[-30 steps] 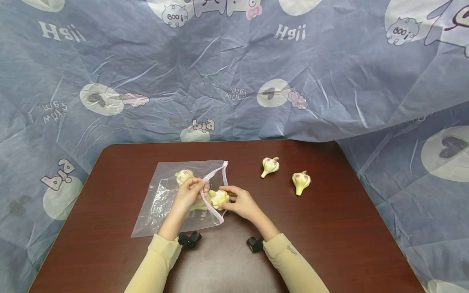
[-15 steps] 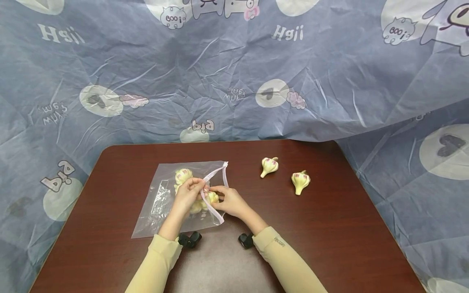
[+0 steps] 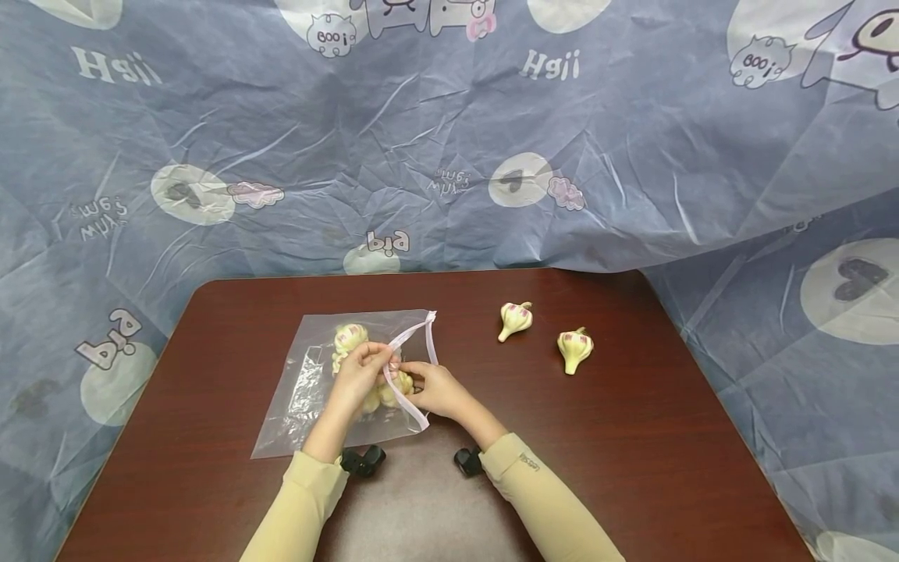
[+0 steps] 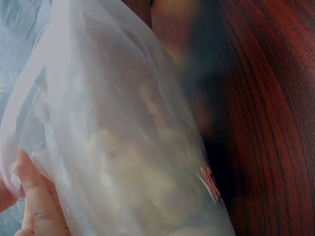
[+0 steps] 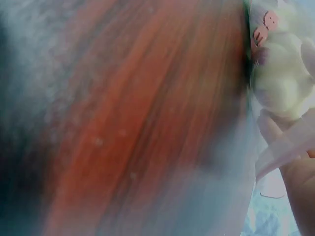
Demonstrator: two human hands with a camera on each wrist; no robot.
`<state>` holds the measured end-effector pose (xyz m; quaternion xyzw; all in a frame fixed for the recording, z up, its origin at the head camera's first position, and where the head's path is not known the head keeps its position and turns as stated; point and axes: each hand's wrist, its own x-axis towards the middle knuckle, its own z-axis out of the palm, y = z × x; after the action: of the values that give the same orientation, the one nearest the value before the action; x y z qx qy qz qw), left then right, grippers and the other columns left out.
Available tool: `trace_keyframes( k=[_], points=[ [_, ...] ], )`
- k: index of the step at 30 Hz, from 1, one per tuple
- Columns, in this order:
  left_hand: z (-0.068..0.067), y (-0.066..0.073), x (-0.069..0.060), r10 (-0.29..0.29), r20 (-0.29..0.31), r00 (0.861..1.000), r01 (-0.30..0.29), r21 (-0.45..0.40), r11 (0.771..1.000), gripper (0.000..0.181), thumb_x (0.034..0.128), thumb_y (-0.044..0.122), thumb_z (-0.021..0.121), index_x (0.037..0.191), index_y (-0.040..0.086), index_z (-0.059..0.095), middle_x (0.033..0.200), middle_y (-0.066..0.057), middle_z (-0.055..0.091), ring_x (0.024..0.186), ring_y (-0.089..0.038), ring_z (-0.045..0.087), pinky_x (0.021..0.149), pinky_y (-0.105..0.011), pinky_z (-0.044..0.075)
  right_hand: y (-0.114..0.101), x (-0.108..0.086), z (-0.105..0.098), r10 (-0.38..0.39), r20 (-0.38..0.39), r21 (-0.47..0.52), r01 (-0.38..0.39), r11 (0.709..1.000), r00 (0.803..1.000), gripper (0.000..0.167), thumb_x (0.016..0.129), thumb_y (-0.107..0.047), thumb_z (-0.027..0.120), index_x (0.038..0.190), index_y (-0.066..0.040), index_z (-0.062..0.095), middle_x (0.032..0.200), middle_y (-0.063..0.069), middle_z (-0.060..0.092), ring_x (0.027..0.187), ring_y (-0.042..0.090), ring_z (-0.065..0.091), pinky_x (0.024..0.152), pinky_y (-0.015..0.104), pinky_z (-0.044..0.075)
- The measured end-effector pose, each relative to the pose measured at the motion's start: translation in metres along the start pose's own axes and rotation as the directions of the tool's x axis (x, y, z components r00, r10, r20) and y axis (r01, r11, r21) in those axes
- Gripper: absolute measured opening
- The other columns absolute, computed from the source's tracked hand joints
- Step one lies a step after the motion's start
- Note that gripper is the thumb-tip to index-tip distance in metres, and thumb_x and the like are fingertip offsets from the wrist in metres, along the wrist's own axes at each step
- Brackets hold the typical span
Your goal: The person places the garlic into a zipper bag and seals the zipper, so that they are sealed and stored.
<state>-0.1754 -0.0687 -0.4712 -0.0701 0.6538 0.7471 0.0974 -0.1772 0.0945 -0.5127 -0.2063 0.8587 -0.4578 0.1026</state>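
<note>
Garlic bulbs [image 3: 575, 349], pale yellow, purple-marked, some inside clear zip bag [image 3: 303, 390]

Bag [image 3: 303, 406] under the left fingers [image 3: 379, 351] is see-through, its zip strip [image 3: 403, 402] pale pink. Garlic bulb [image 3: 403, 382] at the right fingers [image 3: 421, 368] is creamy yellow; loose bulb [image 3: 516, 318] and its neighbour [image 3: 576, 351] beyond them, same plus purple-pink patches. Table [image 4: 270, 98] below is reddish-brown, dark-streaked. Backdrop [image 3: 295, 94] way past: grey-blue, white circles, dark hearts.
</note>
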Motion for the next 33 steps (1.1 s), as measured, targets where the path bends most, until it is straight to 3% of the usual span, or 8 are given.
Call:
trace_keyframes(
  k=[6, 16, 25, 33],
  points=[
    [0.000, 0.000, -0.001, -0.009, -0.008, 1.000, 0.009, 0.012, 1.000, 0.012, 0.0978, 0.006, 0.057, 0.104, -0.004, 0.056, 0.075, 0.006, 0.067, 0.064, -0.006, 0.062, 0.063, -0.016, 0.054, -0.002, -0.006, -0.010, 0.024, -0.005, 0.172, -0.023, 0.985, 1.000, 0.056, 0.081, -0.001, 0.078, 0.132, 0.005, 0.056, 0.133, 0.022, 0.059, 0.119, 0.034, 0.062, 0.098, 0.033, 0.053],
    [0.000, 0.002, -0.001, -0.021, -0.019, 1.000, 0.021, 0.043, 0.999, 0.016, 0.0983, 0.008, 0.057, 0.108, -0.006, 0.055, 0.075, 0.007, 0.067, 0.064, -0.004, 0.062, 0.061, -0.015, 0.053, -0.006, -0.019, -0.033, 0.002, -0.110, 0.191, 0.019, 0.981, 0.994, 0.051, 0.082, -0.006, 0.079, 0.127, 0.005, 0.060, 0.128, 0.019, 0.062, 0.121, 0.037, 0.060, 0.101, 0.040, 0.052],
    [0.000, 0.003, -0.001, -0.020, -0.021, 1.000, 0.021, 0.033, 0.999, 0.016, 0.0983, 0.007, 0.057, 0.107, -0.006, 0.055, 0.076, 0.006, 0.068, 0.065, -0.003, 0.062, 0.060, -0.014, 0.052, -0.005, -0.031, -0.042, -0.014, -0.168, 0.241, 0.055, 0.969, 0.986, 0.047, 0.082, -0.003, 0.078, 0.124, 0.005, 0.062, 0.127, 0.022, 0.062, 0.119, 0.040, 0.061, 0.099, 0.047, 0.052],
    [0.000, 0.002, 0.000, -0.029, -0.021, 0.999, 0.029, 0.018, 0.999, 0.013, 0.0982, 0.007, 0.057, 0.106, -0.003, 0.055, 0.072, 0.008, 0.066, 0.062, -0.003, 0.060, 0.059, -0.014, 0.052, 0.002, -0.043, -0.057, 0.039, -0.220, 0.265, 0.021, 0.964, 0.975, 0.046, 0.082, -0.001, 0.077, 0.125, 0.004, 0.062, 0.127, 0.023, 0.061, 0.117, 0.044, 0.061, 0.099, 0.045, 0.052]
  ],
)
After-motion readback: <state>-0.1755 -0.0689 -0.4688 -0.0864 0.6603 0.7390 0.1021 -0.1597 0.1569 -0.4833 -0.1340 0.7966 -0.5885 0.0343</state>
